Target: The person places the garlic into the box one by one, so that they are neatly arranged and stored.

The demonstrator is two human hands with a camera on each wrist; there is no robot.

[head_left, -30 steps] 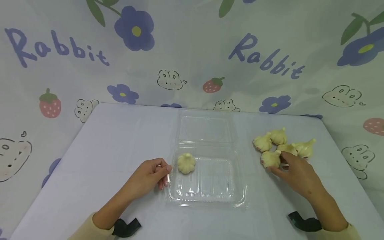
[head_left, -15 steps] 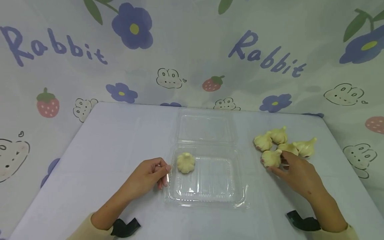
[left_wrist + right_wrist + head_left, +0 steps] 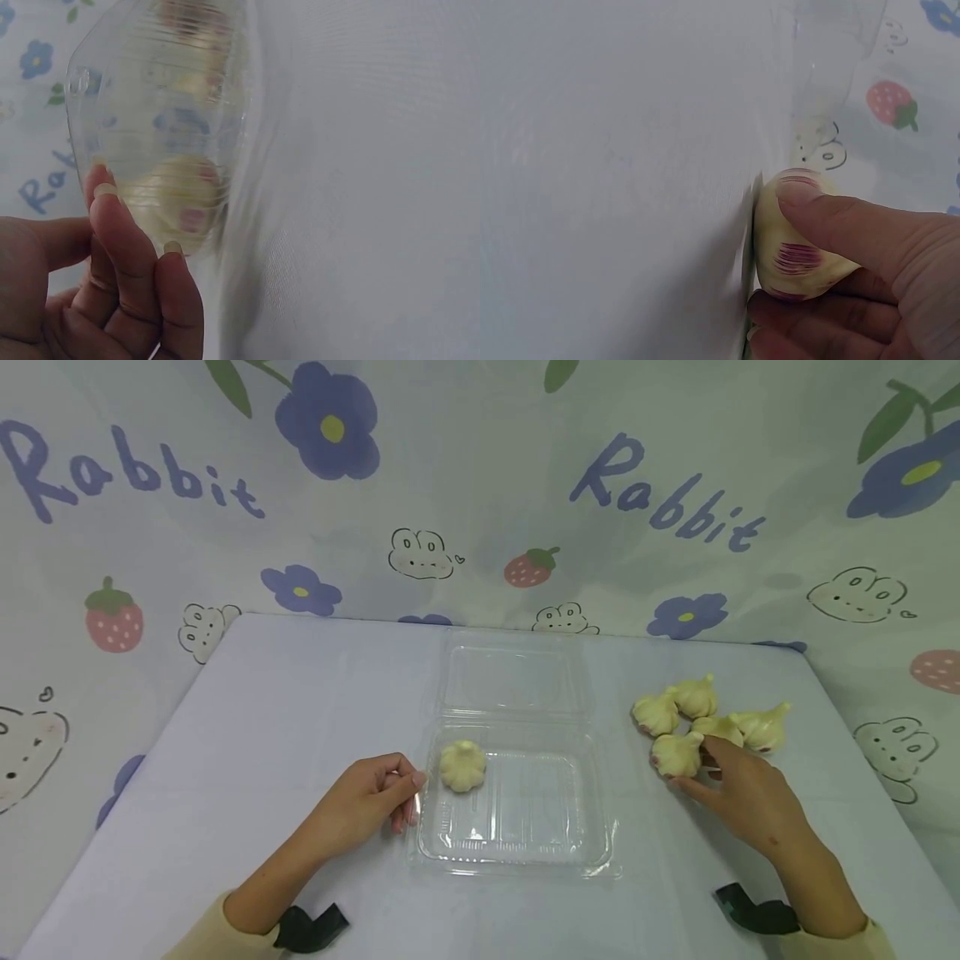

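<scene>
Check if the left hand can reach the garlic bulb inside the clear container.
Likely yes: the left hand is at the edge of the clear container, near the garlic bulb, and the open lid leaves access from above.

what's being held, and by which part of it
The right hand holds a garlic bulb by its rounded sides. The left hand touches the clear container at its left rim; whether it pinches cannot be told.

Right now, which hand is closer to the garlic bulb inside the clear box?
Left: the left hand touches the clear box, just left of the garlic bulb; the right hand is well to its right, gripping another bulb.
</scene>
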